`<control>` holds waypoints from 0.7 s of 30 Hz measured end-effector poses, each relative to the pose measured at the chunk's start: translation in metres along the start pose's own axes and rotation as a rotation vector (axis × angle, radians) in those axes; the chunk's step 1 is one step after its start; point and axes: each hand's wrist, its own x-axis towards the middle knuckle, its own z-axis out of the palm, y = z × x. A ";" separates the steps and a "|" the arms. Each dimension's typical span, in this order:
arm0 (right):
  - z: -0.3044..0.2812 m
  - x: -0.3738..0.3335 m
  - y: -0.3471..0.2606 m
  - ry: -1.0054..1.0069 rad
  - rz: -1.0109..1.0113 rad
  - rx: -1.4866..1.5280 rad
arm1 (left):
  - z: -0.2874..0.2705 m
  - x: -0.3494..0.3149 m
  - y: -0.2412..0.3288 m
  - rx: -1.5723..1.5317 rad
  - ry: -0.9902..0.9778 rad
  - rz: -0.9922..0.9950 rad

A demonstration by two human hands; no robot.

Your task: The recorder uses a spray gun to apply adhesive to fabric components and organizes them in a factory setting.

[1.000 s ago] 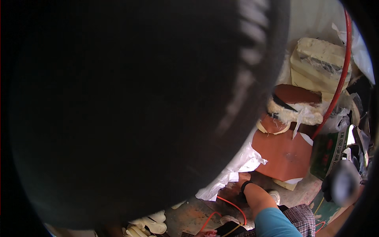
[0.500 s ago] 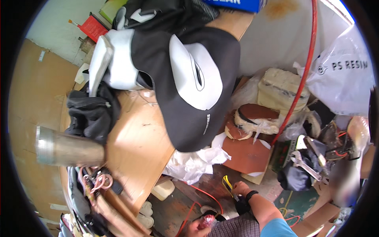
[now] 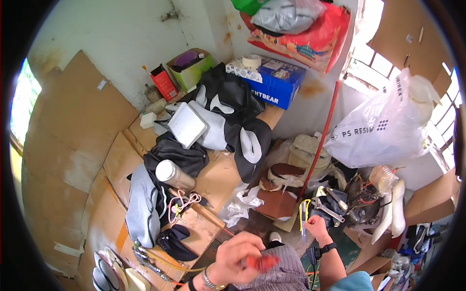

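Note:
My left hand [image 3: 238,254] is raised at the bottom centre, its fingers closed round a small red object [image 3: 262,262] too smeared by motion to name. A metal-banded watch [image 3: 208,280] is on that wrist. My right hand [image 3: 316,227] lies to the right and is closed on a slim yellow utility knife [image 3: 304,218], held roughly upright with its yellow end on top. A dark band circles the right wrist. Just beyond the knife, an adjustable wrench [image 3: 328,209] lies on a black bag. Below the right hand hangs a black device [image 3: 312,255] with a cable.
At left, a cluttered wooden table [image 3: 213,177] holds a metal cylinder [image 3: 174,175], black and grey sheet pieces, and a blue box [image 3: 274,82] at its far end. A red hose [image 3: 320,145] runs down the wall. White bags [image 3: 374,128] hang at right; brown sheets [image 3: 276,203] lie on the floor.
The view has swung up and widened, bringing in the wall and windows. My left hand has risen further into view with the red object. The right hand still holds the knife.

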 end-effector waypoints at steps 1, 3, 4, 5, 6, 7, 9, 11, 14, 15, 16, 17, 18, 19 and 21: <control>-0.014 -0.014 -0.018 0.056 -0.062 0.005 | -0.015 0.009 0.031 -0.030 -0.091 0.151; -0.041 -0.036 -0.033 0.158 -0.075 0.069 | -0.030 0.037 0.086 -0.095 -0.182 0.332; -0.054 -0.046 -0.048 0.205 -0.076 0.016 | -0.035 0.053 0.109 -0.172 -0.255 0.472; -0.049 -0.048 -0.073 0.189 -0.182 0.013 | -0.045 0.045 0.142 -0.163 -0.292 0.597; -0.057 -0.054 -0.088 0.229 -0.239 0.003 | -0.051 0.048 0.149 -0.165 -0.293 0.616; -0.067 -0.060 -0.104 0.260 -0.230 0.004 | -0.055 0.050 0.155 -0.188 -0.359 0.676; -0.086 -0.065 -0.120 0.338 -0.265 0.026 | -0.056 0.060 0.170 -0.214 -0.477 0.741; -0.105 -0.060 -0.126 0.332 -0.226 0.220 | -0.054 0.072 0.182 -0.232 -0.489 0.786; -0.138 -0.064 -0.182 0.345 -0.280 0.459 | -0.046 0.088 0.192 -0.185 -0.470 0.795; -0.151 -0.055 -0.184 0.369 -0.335 0.491 | -0.043 0.095 0.194 -0.186 -0.481 0.805; -0.164 -0.045 -0.184 0.387 -0.390 0.525 | -0.040 0.100 0.196 -0.184 -0.491 0.811; -0.174 -0.040 -0.197 0.354 -0.356 0.560 | -0.036 0.106 0.193 -0.151 -0.478 0.791; -0.180 -0.030 -0.205 0.345 -0.370 0.553 | -0.035 0.112 0.189 -0.159 -0.527 0.785; -0.181 -0.018 -0.214 0.302 -0.368 0.557 | -0.033 0.118 0.186 -0.165 -0.573 0.776; -0.172 0.007 -0.230 0.193 -0.371 0.534 | -0.027 0.126 0.186 -0.162 -0.483 0.686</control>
